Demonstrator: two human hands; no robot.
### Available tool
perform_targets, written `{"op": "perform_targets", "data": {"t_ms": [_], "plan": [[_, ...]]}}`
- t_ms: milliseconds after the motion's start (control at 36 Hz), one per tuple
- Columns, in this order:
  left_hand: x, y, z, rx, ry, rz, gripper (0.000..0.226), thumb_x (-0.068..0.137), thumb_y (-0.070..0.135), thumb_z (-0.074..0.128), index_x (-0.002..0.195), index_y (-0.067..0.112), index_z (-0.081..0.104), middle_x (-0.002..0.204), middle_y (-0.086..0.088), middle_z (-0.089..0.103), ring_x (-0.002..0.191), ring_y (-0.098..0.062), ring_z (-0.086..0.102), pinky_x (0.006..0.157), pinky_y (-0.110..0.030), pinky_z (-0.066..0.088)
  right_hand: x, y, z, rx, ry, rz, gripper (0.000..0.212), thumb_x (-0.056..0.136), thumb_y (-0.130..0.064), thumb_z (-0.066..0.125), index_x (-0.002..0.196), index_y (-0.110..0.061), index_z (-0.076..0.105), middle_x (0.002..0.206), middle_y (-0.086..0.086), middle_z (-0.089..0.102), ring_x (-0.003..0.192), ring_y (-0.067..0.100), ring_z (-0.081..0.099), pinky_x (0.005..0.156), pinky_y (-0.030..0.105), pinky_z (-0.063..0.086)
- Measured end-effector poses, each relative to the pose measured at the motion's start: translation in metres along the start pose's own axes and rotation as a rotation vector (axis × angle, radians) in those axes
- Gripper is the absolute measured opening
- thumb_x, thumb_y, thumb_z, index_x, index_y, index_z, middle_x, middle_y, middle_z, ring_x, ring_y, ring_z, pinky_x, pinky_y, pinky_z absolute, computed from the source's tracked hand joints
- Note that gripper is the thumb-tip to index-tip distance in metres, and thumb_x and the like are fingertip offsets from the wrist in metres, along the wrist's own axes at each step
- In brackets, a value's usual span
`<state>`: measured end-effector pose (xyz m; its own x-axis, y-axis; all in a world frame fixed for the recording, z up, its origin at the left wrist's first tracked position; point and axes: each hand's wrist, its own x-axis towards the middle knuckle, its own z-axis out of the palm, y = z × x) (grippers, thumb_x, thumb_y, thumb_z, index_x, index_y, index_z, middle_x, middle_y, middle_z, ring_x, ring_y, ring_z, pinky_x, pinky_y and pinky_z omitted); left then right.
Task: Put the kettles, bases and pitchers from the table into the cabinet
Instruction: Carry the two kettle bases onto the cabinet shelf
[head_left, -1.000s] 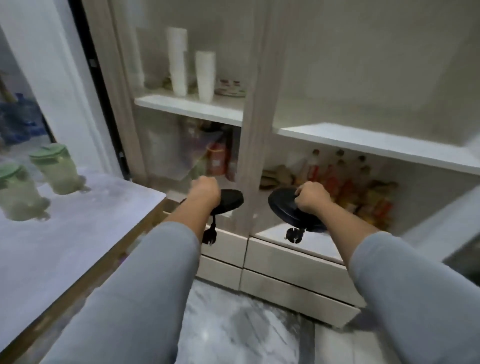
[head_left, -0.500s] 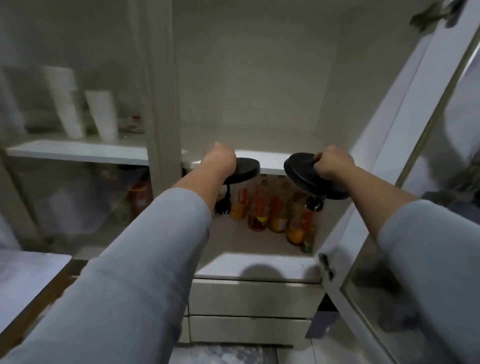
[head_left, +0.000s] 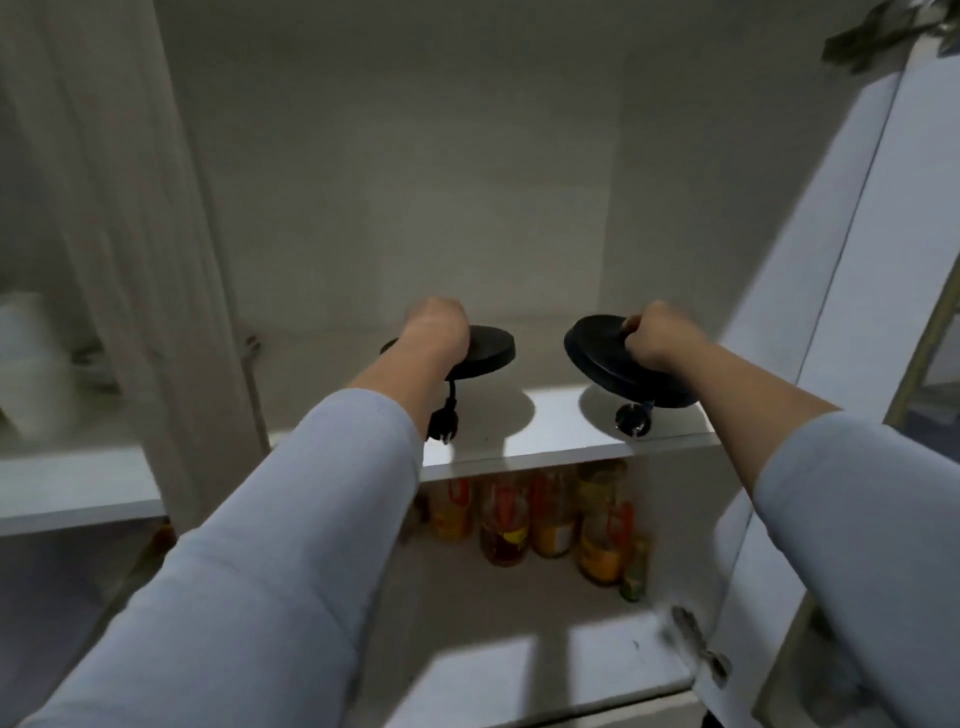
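We have both arms stretched into the open cabinet compartment, each hand carrying a black round kettle base. Our left hand (head_left: 435, 326) is clenched over the near rim of the left kettle base (head_left: 483, 351), which sits level above the white middle shelf (head_left: 545, 426); we cannot tell whether it touches the board. Its plug (head_left: 441, 422) dangles on a short cord beside our left wrist, close to the shelf's front edge. Our right hand (head_left: 655, 335) grips the right kettle base (head_left: 602, 358), tilted with its left edge raised, and its plug (head_left: 632, 417) hangs just over the shelf's front lip.

Below the shelf stands a cluster of bottles (head_left: 550, 519) with orange and yellow labels, pushed toward the right rear of the lower compartment. A wood-grain upright post (head_left: 171, 291) bounds the compartment on the left. The open white cabinet door (head_left: 841, 291) stands close along our right forearm. The shelf behind the two bases is bare back to the rear wall.
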<state>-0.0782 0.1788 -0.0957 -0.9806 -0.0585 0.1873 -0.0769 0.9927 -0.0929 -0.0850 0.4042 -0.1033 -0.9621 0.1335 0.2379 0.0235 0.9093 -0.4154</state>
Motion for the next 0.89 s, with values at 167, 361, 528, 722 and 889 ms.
{"op": "perform_targets", "data": {"t_ms": [167,361,528,722,889], "plan": [[0.057,0.004,0.025,0.019,-0.002,0.037,0.029,0.097,0.009,0.044,0.121,0.0,0.057,0.124,-0.017,0.06,0.114,-0.031,0.058,0.092,-0.033,0.046,0.046,-0.001,0.032,-0.004,-0.004,0.043,0.034,0.089,-0.008,0.054,0.121,-0.005,0.065,0.121,0.02,0.064,0.111,0.037,0.059,0.091,0.035,0.048],[0.116,0.012,0.049,-0.084,-0.007,0.041,0.031,0.096,0.013,0.043,0.12,-0.001,0.057,0.125,-0.02,0.058,0.113,-0.034,0.057,0.087,-0.035,0.047,0.114,0.014,0.058,-0.089,0.003,0.067,0.037,0.085,-0.015,0.052,0.119,-0.006,0.064,0.124,0.022,0.06,0.109,0.037,0.06,0.091,0.036,0.05],[0.164,0.027,0.07,-0.124,0.007,0.035,0.026,0.099,0.013,0.042,0.113,-0.001,0.058,0.121,-0.02,0.059,0.111,-0.036,0.056,0.088,-0.037,0.046,0.179,0.022,0.08,-0.179,-0.051,0.029,0.044,0.088,-0.021,0.048,0.128,-0.004,0.057,0.133,0.021,0.053,0.121,0.037,0.052,0.094,0.036,0.046],[0.22,0.052,0.082,-0.058,-0.016,0.027,0.025,0.096,0.011,0.047,0.114,-0.002,0.059,0.12,-0.019,0.061,0.111,-0.033,0.059,0.09,-0.035,0.045,0.248,0.029,0.104,-0.199,-0.076,-0.118,0.039,0.093,-0.015,0.046,0.127,0.0,0.057,0.129,0.022,0.056,0.12,0.038,0.05,0.093,0.037,0.045],[0.265,0.071,0.098,-0.078,-0.073,-0.029,0.025,0.095,0.011,0.051,0.115,-0.002,0.058,0.123,-0.019,0.059,0.114,-0.033,0.057,0.094,-0.036,0.045,0.299,0.027,0.128,-0.223,-0.118,-0.181,0.038,0.096,-0.018,0.045,0.129,-0.003,0.055,0.131,0.022,0.053,0.118,0.037,0.052,0.097,0.038,0.045]]}}
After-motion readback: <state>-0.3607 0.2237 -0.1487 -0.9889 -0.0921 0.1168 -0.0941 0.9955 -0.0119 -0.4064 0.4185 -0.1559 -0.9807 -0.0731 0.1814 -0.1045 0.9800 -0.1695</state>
